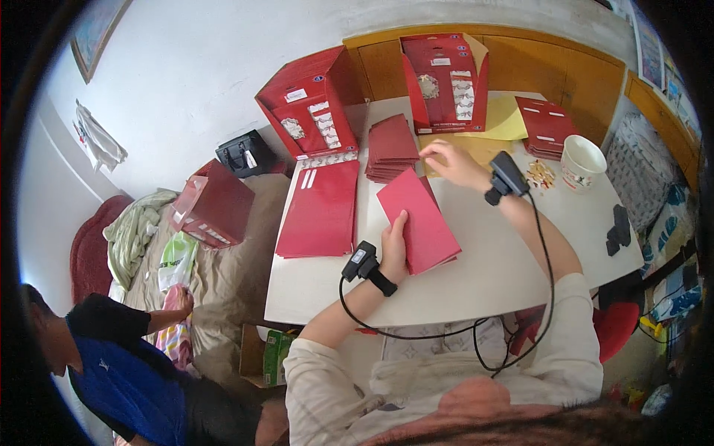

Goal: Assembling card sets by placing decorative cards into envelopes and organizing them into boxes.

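Note:
My left hand (395, 249) grips a small stack of red paper envelopes (422, 223) by its left edge, thumb on top, tilted above the white table. My right hand (457, 165) hovers beyond it with its fingers loosely bent and apart, and nothing shows between them. Just left of those fingertips is a pile of darker red envelopes (392, 145). Farther left lies a stack of large flat red card sheets (320, 212). Each of my wrists carries a black strapped device with a cable.
Two open red display boxes (309, 104) (446, 89) filled with packets stand at the back. At right are more red packets (547, 126), a white paper tub (582, 163), small loose bits (541, 175) and a black object (619, 229). Another person (126, 357) sits left, beside a bed.

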`<action>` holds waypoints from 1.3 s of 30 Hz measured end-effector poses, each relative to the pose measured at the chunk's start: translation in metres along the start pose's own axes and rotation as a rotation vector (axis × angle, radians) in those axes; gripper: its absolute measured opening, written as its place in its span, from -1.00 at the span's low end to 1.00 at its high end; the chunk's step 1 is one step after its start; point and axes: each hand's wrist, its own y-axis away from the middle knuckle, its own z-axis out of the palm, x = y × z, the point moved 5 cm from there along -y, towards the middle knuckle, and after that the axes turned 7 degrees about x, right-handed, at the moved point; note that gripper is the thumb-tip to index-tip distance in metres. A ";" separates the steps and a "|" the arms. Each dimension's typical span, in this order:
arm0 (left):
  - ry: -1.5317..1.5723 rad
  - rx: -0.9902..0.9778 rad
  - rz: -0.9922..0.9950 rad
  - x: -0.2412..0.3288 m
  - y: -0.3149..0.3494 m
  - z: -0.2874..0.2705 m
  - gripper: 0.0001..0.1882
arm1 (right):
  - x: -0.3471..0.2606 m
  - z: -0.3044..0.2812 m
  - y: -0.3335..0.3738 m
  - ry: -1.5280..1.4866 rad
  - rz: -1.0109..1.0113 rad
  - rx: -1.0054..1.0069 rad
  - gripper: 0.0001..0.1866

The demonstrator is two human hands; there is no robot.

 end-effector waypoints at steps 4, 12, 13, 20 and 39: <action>0.061 0.033 0.019 0.008 0.013 0.007 -0.64 | 0.012 0.042 -0.026 0.135 -0.216 0.031 -0.69; 0.069 0.067 0.004 0.010 0.017 0.004 -0.65 | 0.032 0.074 -0.044 0.182 -0.131 -0.032 -0.53; 0.033 0.061 0.019 0.011 0.017 0.002 -0.65 | 0.029 0.072 -0.044 0.195 -0.120 -0.013 -0.56; 0.028 0.030 -0.035 0.007 0.015 0.003 -0.65 | 0.032 0.057 -0.053 -0.041 0.032 0.038 -0.68; 0.095 0.010 -0.035 0.004 0.008 0.000 -0.63 | 0.016 0.068 -0.037 0.291 -0.328 -0.034 -0.73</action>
